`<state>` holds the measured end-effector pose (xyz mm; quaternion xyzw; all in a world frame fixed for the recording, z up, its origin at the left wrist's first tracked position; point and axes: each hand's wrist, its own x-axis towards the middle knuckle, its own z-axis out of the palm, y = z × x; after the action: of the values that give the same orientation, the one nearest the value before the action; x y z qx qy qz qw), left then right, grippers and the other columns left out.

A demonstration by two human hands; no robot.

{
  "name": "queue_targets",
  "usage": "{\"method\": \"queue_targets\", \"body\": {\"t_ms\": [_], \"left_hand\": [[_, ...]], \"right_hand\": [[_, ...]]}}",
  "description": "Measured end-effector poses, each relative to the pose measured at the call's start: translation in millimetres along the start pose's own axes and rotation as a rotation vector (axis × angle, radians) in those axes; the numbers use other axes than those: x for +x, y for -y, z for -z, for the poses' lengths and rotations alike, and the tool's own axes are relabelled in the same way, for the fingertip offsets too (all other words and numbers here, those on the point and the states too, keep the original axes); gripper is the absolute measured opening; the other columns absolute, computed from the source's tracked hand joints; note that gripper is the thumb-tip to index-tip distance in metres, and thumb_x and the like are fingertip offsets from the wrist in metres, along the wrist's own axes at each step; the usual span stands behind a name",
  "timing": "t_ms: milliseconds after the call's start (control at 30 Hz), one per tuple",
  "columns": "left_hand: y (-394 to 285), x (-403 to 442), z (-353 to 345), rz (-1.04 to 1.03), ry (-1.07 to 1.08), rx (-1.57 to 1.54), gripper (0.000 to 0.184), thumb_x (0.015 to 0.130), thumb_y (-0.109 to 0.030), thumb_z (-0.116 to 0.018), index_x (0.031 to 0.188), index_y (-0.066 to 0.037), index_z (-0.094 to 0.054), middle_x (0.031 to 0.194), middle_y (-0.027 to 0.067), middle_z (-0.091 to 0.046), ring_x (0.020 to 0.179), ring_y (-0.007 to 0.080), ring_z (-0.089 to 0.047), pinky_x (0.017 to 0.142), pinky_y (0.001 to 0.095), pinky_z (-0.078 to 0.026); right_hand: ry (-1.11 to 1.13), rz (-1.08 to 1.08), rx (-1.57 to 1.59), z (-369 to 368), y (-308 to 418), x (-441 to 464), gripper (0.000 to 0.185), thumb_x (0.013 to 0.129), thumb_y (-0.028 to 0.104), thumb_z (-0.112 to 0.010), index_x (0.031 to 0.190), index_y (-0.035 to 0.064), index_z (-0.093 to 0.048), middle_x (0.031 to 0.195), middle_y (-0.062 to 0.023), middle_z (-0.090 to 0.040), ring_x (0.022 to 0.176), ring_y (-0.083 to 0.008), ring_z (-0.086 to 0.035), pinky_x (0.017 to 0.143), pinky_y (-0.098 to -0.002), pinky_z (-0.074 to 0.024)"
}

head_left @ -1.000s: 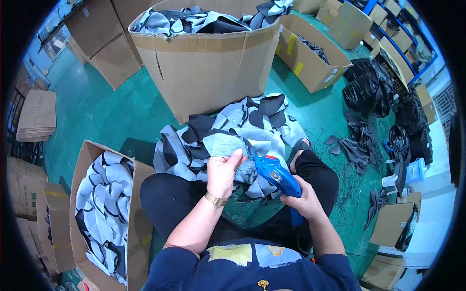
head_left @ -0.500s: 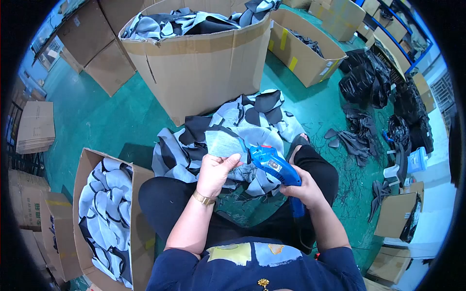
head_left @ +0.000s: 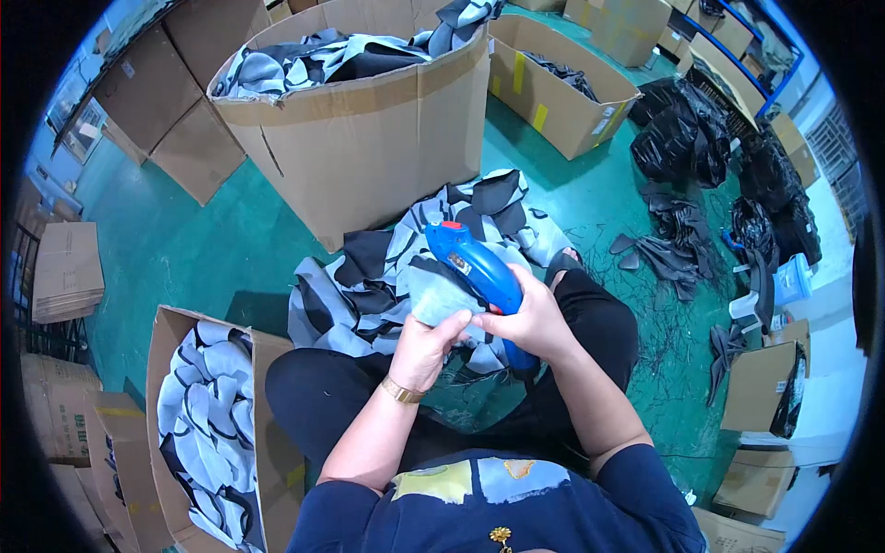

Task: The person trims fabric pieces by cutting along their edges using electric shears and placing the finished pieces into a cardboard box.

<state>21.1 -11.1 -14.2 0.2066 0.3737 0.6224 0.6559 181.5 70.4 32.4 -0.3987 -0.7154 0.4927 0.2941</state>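
Note:
My left hand (head_left: 426, 348) pinches the lower edge of a light grey fabric piece (head_left: 441, 293). In my right hand (head_left: 530, 318) is a blue handheld power tool (head_left: 472, 264) with a red button on top, its head over the fabric piece. The thumbs of both hands meet at the fabric's lower edge. Beyond them a heap of grey and black fabric pieces (head_left: 367, 258) lies on the floor between my legs and a big carton.
The big carton (head_left: 369, 147) full of fabric stands ahead. Another filled carton (head_left: 272, 424) is at my left knee. At the right are black plastic bags (head_left: 682, 138), dark scraps (head_left: 678, 244) and a long carton (head_left: 562, 115). Cut threads litter the green floor.
My right hand has moved left with the blue tool, up to my left hand, and the tool's head now lies over the fabric. The whole view has shifted a little.

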Motion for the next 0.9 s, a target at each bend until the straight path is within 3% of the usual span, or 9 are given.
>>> {"method": "queue_targets", "body": {"t_ms": [100,333,600,800,900], "left_hand": [[2.2,0.9,-11.3,-0.188,-0.178,-0.065,0.034,0.085,-0.005,-0.068,0.116,-0.003,-0.054,0.102,0.0039,-0.062,0.089,0.0125,-0.061,0.075,0.0270,-0.051],[-14.6,5.3,9.5,-0.231,-0.218,-0.126,0.035,0.085,-0.006,-0.068,0.116,-0.007,-0.053,0.103,0.0026,-0.062,0.093,0.0151,-0.062,0.077,0.0301,-0.053],[-22.4,4.8,17.6,-0.314,-0.258,-0.029,0.032,0.084,-0.005,-0.070,0.113,-0.001,-0.056,0.101,0.0043,-0.063,0.089,0.0125,-0.061,0.078,0.0280,-0.050],[-28.5,0.6,15.8,-0.316,-0.239,0.089,0.028,0.083,-0.007,-0.071,0.108,-0.001,-0.059,0.097,0.0035,-0.064,0.086,0.0114,-0.061,0.076,0.0269,-0.049],[-34.2,-1.4,20.3,-0.255,-0.185,0.144,0.035,0.083,-0.002,-0.069,0.115,-0.001,-0.056,0.104,0.0045,-0.063,0.093,0.0124,-0.061,0.082,0.0285,-0.050]], "right_hand": [[0.037,-0.045,0.035,-6.1,-2.1,-2.9,0.058,0.067,0.020,-0.081,0.113,-0.0012,-0.054,0.085,-0.0056,-0.062,0.074,-0.0117,-0.059,0.068,-0.0269,-0.0487],[0.123,-0.349,0.401,26.5,1.8,-25.9,0.055,0.072,0.010,-0.075,0.120,-0.0013,-0.053,0.092,-0.0014,-0.059,0.080,-0.0098,-0.056,0.073,-0.0256,-0.0458],[0.326,-0.414,0.234,47.3,-8.6,-60.3,0.052,0.069,0.010,-0.073,0.117,-0.0002,-0.055,0.092,-0.0016,-0.059,0.080,-0.0090,-0.055,0.073,-0.0247,-0.0450],[0.334,-0.460,0.286,48.0,-10.2,-59.5,0.049,0.068,0.009,-0.072,0.114,0.0000,-0.057,0.091,-0.0015,-0.059,0.080,-0.0094,-0.054,0.074,-0.0256,-0.0443],[0.354,-0.457,0.273,49.4,-10.8,-58.2,0.048,0.067,0.010,-0.072,0.112,0.0001,-0.057,0.090,-0.0013,-0.058,0.080,-0.0098,-0.054,0.074,-0.0260,-0.0443]]}}
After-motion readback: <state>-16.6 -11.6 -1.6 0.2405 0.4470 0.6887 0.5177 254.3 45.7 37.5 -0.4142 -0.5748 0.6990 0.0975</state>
